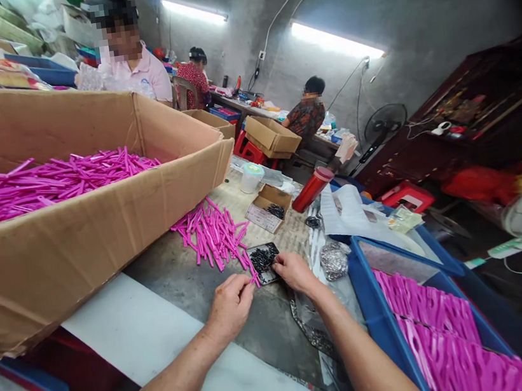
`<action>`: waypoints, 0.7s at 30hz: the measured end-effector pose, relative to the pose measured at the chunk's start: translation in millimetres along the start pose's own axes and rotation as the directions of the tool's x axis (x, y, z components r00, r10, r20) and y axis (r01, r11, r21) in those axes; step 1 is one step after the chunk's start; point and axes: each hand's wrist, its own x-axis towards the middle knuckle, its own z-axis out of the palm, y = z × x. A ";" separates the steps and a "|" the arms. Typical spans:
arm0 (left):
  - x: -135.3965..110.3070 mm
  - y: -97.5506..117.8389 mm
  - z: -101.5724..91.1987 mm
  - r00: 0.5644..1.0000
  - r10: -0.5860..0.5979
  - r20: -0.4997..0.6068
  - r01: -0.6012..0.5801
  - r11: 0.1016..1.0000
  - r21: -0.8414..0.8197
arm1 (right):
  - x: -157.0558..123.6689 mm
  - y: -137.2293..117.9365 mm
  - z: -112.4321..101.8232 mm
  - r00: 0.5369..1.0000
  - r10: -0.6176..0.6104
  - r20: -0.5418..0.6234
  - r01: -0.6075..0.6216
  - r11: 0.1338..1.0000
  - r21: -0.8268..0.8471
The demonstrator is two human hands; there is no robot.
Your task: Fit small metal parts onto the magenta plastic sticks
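My left hand (231, 302) is closed in a pinch, with a slim pink plastic piece (255, 277) at its fingertips. Close by on the right, my right hand (294, 272) pinches at the edge of a small tray (268, 278) of tiny black parts (262, 257). Whatever lies between the right fingertips is too small to make out. Just beyond the left hand, a loose pile of pink plastic pieces (213, 237) lies on the worktable. Behind the tray stands a small open cardboard box (258, 218) with more black parts inside.
A large cardboard box (98, 242) of pink pieces fills the left. On the right is a blue crate (372, 309) with stacked pink pieces. A red cylinder (312, 189), a lidded plastic tub (251, 177) and a bag of small parts (335, 260) stand around. Three people sit further back.
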 end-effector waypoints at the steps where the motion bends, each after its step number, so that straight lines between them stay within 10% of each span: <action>1: 0.0 -0.1 0.1 1.000 0.000 0.002 0.000 1.000 0.000 | 0.5 -1.3 1.2 1.000 -0.002 0.004 0.002 1.000 -0.011; 21: 0.3 1.2 -0.8 1.000 -0.014 0.002 0.014 1.000 -0.014 | 0.7 -10.4 12.4 0.998 -0.044 0.045 0.052 0.981 -0.185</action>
